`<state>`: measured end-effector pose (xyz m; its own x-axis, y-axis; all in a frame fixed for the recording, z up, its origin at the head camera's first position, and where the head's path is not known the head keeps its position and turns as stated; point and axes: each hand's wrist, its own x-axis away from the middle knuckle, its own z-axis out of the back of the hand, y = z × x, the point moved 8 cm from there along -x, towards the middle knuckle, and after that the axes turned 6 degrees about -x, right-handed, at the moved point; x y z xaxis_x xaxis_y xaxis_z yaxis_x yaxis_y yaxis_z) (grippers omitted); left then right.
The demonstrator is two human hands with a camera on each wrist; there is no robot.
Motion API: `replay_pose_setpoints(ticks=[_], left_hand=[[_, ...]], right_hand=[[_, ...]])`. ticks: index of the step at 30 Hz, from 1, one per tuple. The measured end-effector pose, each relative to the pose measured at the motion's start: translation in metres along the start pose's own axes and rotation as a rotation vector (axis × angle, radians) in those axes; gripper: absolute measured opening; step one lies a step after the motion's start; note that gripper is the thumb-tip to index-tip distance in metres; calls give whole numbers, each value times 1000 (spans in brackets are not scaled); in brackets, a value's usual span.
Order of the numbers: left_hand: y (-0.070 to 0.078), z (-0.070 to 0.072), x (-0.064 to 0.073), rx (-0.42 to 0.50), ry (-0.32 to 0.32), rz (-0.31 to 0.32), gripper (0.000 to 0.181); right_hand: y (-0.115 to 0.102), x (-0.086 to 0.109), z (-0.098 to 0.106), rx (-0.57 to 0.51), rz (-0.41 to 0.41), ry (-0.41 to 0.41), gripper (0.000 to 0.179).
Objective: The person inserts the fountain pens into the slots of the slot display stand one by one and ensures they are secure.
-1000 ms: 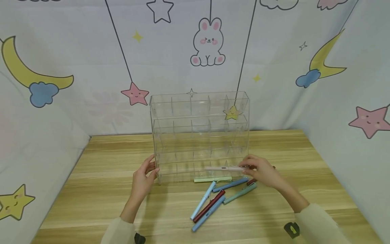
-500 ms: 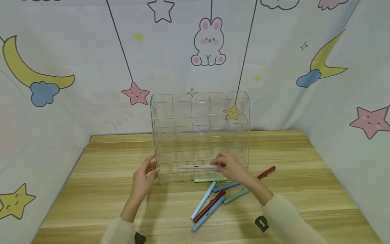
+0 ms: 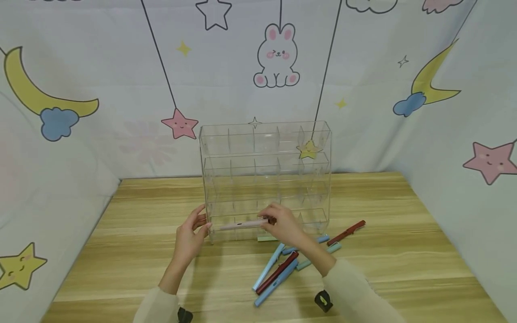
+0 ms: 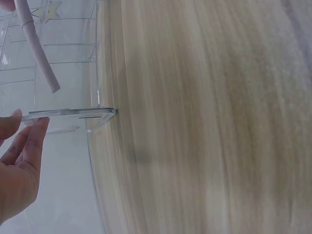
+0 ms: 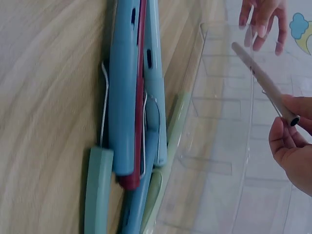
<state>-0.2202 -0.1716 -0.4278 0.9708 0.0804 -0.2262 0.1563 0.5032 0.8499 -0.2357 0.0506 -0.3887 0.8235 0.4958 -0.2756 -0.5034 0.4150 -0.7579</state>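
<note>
A clear acrylic organizer (image 3: 264, 167) with rows of small compartments stands upright on the table. My left hand (image 3: 190, 235) grips its left side wall (image 4: 68, 113) low down, thumb in front and fingers behind. My right hand (image 3: 282, 225) pinches a pale pink pen (image 3: 241, 224) by its clip end. The pen lies roughly level in front of the bottom row, its free end pointing left at the side wall and dipping slightly. In the left wrist view that end hangs close to the wall's inner side.
Several pens lie before the organizer: a light blue pen (image 3: 268, 268), a dark red pen (image 3: 277, 273), a blue pen (image 3: 275, 285), a green pen (image 3: 310, 261) and a light green pen (image 3: 266, 238). Farther right is a red pen (image 3: 346, 233). A patterned curtain (image 3: 226, 80) hangs behind the table.
My right hand has carried the pink pen leftward along the bottom row, from the organizer's right side to its left half. My left hand has stayed on the side wall.
</note>
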Motion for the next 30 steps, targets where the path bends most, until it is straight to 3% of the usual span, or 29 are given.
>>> replay_pose_setpoints(ticks=[7, 14, 21, 30], left_hand=[[0, 1, 0, 8, -1, 8, 52], [1, -1, 0, 2, -16, 9, 53], [1, 0, 0, -5, -12, 5, 54], [1, 0, 0, -7, -9, 17, 54]], right_hand=[[-10, -2, -9, -94, 45, 94, 20], [-14, -4, -21, -185, 50, 89, 21], [-16, -5, -27, -182, 63, 90, 23], [-5, 0, -18, -125, -21, 183, 19]])
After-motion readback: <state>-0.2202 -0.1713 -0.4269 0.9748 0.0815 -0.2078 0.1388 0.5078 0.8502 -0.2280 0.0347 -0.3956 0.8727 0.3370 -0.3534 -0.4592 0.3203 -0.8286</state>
